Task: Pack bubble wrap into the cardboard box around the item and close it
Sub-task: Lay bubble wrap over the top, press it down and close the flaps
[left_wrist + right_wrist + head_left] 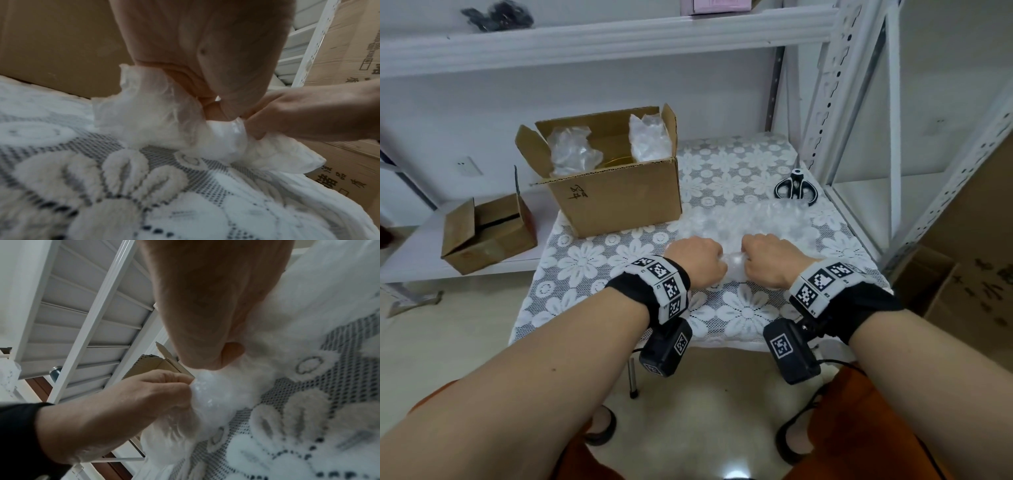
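An open cardboard box [619, 198] stands at the table's far left, flaps up, with two wads of bubble wrap [571, 150] stuffed at its left and right ends and a gold item [616, 161] barely visible between them. A clear sheet of bubble wrap [736, 263] lies on the lace tablecloth in front of me. My left hand [698, 260] and right hand [767, 260] both grip its near edge, bunching it between them. The wrist views show the crumpled bubble wrap [185, 129] [218, 395] clutched in both fists just above the cloth.
Black-handled scissors [796, 186] lie at the table's far right, beside a white metal shelf upright [825, 102]. A smaller cardboard box [486, 233] sits on a low shelf to the left. Larger cartons [969, 291] stand on the floor at right.
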Demonstrator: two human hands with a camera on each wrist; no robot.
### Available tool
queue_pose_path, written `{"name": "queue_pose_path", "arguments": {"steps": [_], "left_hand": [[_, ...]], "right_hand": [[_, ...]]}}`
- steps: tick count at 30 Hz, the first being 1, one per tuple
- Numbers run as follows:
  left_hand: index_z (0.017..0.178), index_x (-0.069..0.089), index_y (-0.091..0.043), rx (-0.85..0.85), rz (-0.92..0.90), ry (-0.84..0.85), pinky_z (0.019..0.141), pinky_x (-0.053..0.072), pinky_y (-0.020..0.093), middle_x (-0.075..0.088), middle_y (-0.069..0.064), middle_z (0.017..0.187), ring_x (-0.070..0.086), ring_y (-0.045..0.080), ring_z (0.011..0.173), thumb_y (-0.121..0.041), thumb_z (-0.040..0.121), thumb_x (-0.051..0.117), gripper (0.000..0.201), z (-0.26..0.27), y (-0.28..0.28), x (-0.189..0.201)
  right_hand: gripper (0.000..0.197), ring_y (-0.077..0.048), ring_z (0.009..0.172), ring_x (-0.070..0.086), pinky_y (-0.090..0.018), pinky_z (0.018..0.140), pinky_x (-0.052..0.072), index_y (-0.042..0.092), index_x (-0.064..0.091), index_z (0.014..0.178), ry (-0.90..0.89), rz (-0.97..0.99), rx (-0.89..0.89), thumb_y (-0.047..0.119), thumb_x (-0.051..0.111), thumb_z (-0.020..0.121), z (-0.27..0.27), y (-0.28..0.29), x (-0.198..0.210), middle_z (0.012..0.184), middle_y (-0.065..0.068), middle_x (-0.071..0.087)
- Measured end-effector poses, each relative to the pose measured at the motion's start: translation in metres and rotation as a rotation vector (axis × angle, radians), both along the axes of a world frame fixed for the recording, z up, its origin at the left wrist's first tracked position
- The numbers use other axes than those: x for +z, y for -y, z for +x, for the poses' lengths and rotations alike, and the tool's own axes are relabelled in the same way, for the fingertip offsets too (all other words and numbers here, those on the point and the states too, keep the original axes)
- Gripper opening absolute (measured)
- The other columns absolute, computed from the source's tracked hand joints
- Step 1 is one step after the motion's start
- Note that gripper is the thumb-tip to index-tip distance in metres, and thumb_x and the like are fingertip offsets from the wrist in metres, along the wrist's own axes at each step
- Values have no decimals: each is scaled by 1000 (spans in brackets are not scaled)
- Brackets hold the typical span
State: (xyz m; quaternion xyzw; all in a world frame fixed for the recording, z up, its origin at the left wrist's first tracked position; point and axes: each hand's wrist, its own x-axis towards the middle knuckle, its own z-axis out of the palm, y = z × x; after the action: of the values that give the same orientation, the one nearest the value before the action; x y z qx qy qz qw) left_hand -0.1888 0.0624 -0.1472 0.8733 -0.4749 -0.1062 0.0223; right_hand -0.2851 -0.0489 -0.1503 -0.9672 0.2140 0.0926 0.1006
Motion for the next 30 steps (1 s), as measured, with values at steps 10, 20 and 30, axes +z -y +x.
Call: {"name": "queue_pose_path", "arguments": {"steps": [10,20,30], "left_hand": [[110,56,-17,21,-198,-35,76,43,30,62,1,104,55,20,97,-24,89,50,23,3,-6,-6],[106,56,-24,-160,-295,-41,74,39,24,51,-5,102,49,11,95,-31,79,65,29,-3,-14,-5],[115,49,-24,-123,-217,-33,75,43,27,60,0,107,56,19,96,-18,79,66,40,-2,-10,-9]], "right_hand": [[17,-24,86,50,-32,72,38,13,48,101,-86,56,-47,15,33,93,5,4,1,113,-11,60],[25,-25,90,58,-34,80,48,7,54,105,-148,95,-98,14,35,91,18,10,3,103,-9,59],[30,-28,110,45,-36,89,43,7,47,117,187,-67,-76,4,44,87,5,9,2,120,-13,52]]}}
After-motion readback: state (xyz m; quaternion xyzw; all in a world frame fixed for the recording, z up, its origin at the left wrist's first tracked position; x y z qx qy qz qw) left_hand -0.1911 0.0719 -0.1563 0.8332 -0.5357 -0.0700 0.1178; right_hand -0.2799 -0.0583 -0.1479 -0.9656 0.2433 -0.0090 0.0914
